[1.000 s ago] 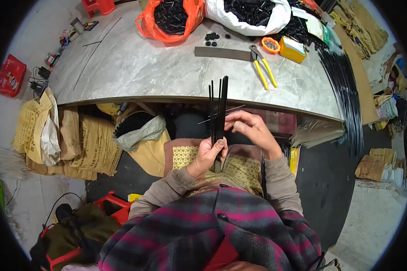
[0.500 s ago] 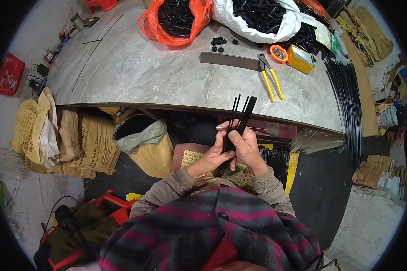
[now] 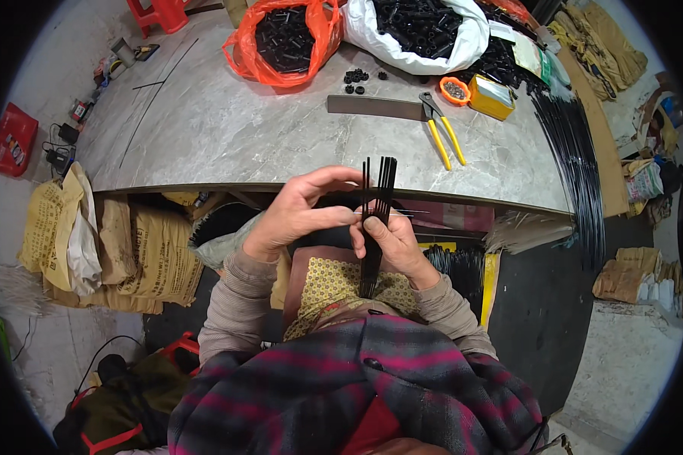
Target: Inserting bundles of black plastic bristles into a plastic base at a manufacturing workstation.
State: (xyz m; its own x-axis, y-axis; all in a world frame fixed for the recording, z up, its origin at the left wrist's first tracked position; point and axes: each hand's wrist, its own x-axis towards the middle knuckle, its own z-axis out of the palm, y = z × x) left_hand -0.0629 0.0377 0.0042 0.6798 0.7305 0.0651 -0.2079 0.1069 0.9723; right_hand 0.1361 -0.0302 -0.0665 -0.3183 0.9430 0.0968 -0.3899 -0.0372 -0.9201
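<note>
My right hand (image 3: 393, 244) is closed round a bundle of thin black rods (image 3: 372, 274), its thumb pressed on the front. The rods stand nearly upright over my lap, their upper ends fanned into separate groups. A thin metal wire (image 3: 411, 211) crosses the bundle and sticks out to the right. My left hand (image 3: 300, 214) is at the left of the rods with thumb and index finger stretched apart. The fingertips reach close to the leftmost rods; whether they touch the rods or the wire I cannot tell.
On the grey table (image 3: 228, 144) lie yellow-handled pliers (image 3: 445, 141), a dark flat strip (image 3: 373, 107) and small black caps (image 3: 354, 77). Behind stand a red bag (image 3: 239, 57) and a white bag (image 3: 469, 54) of black parts. Long black rods (image 3: 577, 167) overhang the right edge.
My left hand has come off the bundle and moved left, its fingers spreading. The rods now stand more upright in my right hand. The view has shifted slightly.
</note>
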